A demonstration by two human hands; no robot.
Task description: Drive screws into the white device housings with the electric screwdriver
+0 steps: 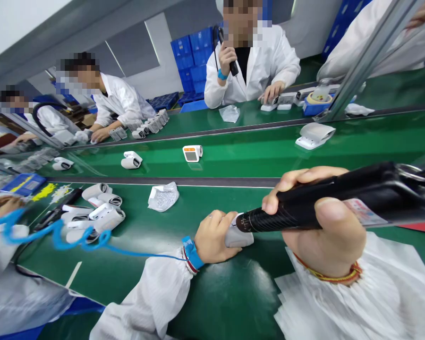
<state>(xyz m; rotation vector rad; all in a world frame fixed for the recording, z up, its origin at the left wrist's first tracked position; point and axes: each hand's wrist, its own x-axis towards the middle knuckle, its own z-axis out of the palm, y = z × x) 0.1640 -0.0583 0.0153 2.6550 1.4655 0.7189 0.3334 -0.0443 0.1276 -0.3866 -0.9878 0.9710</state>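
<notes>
Head view, screwdriver (340,189) pointing left, axis crosswise

Under our left grip (216,238) we have a green counter (212,198), with light (258,274) gleaming on it toward our right grip (322,250). Well beyond the left grip, we see a pale wall (161,42) bearing grey panels (134,52), and stacked blue crates (200,49); beyond the right grip, a slanting metal post (371,59) rises.
</notes>
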